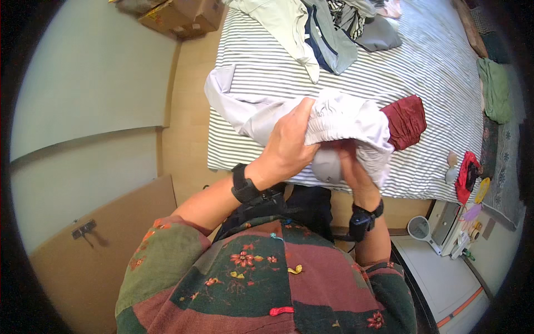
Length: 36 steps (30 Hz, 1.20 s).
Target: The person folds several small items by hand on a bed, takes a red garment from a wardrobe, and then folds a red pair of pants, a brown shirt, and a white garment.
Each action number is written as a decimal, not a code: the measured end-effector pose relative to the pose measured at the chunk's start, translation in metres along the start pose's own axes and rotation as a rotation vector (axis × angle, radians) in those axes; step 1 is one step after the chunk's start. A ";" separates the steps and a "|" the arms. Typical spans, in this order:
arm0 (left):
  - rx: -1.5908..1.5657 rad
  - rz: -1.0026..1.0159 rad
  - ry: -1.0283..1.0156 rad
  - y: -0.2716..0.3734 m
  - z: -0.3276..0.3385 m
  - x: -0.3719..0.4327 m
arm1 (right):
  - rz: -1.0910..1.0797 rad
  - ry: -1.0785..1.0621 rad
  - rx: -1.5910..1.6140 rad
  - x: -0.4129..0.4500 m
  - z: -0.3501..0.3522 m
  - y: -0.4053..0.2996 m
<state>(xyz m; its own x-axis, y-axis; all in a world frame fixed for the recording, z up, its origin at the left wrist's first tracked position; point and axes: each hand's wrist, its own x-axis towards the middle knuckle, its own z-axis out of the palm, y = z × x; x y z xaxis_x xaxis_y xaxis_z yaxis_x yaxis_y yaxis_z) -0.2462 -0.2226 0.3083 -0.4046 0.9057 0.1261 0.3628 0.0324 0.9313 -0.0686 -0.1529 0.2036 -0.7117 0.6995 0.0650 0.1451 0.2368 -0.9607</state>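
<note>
Pale lilac-grey trousers [271, 112] with a gathered elastic waistband [327, 129] lie partly on the striped bed and are lifted at the waist. One leg stretches left across the sheet, its end bent upward. My left hand [288, 142] grips the left side of the waistband, thumb on top. My right hand [352, 167] reaches inside the waist opening; its fingers are hidden by the cloth and blurred. Just right of the trousers lies a folded dark red garment [404, 121]. Both my wrists wear black straps with small devices.
The striped bed sheet [258, 156] spreads before me. Heaped clothes [329, 37] lie at its far side, a green cloth [494, 89] at the right. Cardboard boxes [183, 18] stand far left. A white fly swatter or strainer-like tool [419, 228] rests by a white cabinet [438, 267].
</note>
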 end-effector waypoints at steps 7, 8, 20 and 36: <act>-0.137 0.261 -0.306 0.034 0.055 -0.039 | 0.009 -0.155 0.025 0.022 0.034 0.009; -0.144 0.185 -0.424 0.038 0.056 -0.051 | 0.042 -0.140 0.036 0.026 0.037 0.013; 0.210 0.223 -0.080 -0.008 0.003 0.017 | 0.246 0.129 -0.145 0.004 -0.001 0.039; -0.354 -0.273 -0.905 0.029 0.002 -0.044 | 0.121 -0.015 0.038 0.030 0.012 0.022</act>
<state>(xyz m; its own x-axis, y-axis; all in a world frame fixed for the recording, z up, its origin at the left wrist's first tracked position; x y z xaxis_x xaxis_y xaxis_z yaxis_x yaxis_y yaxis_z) -0.2158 -0.2608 0.3293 0.4059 0.8712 -0.2762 0.0231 0.2923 0.9561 -0.0949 -0.1345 0.1810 -0.7010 0.7110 -0.0556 0.2042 0.1254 -0.9709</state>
